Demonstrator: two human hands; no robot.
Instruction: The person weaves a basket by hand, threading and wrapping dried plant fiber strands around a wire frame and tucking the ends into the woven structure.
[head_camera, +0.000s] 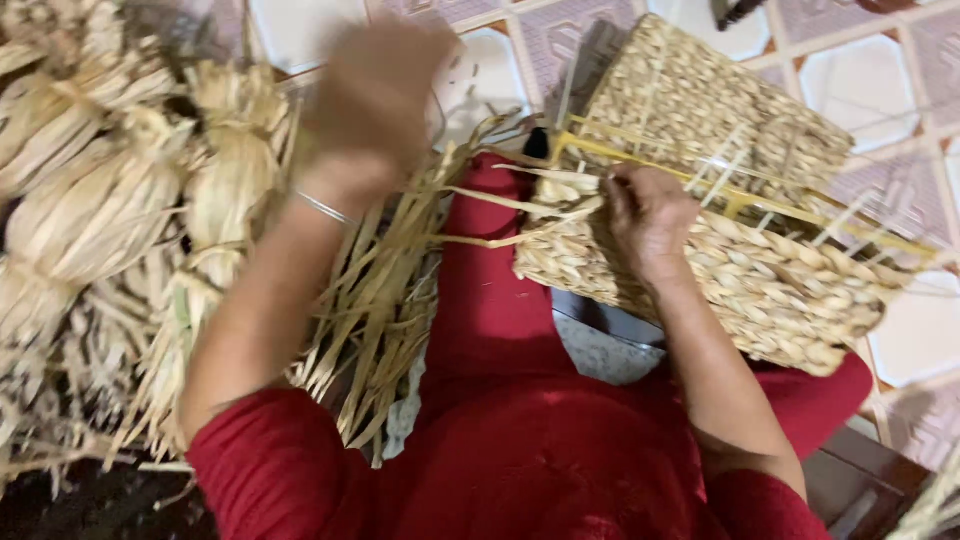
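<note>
Two hands are working over a woven basket (745, 215) that is resting tilted across the person's lap, on the red garment (500, 400), with its far end reaching out over the tiled floor (860, 80). The right hand (648, 215) is closing on the basket's near edge, its fingers pinching the loose straw strands (520, 205) that are trailing out to the left of the weave. The left hand (385, 85) is lifting up and away near the top of the view; it is blurring so much that I cannot tell whether it is open or gripping anything, though it is probably drawing a strand along.

Judging from how things are lying, most of the basket is already braided: its side is showing tight, even rows over yellow frame rods (740, 190). Thin uprights are sticking out bare along the upper edge, and the near corner is ending in unwoven tails, so the rim and that corner seem to be the part left to do.

Plenty of material is waiting: tied bundles of dried straw (100, 190) are piling up at the left, and a loose sheaf (375, 310) is lying beside the left forearm, which is wearing a thin bangle (322, 208).

The floor is showing pale tiles with pinkish patterned borders, and the person is sitting low, close to it.
</note>
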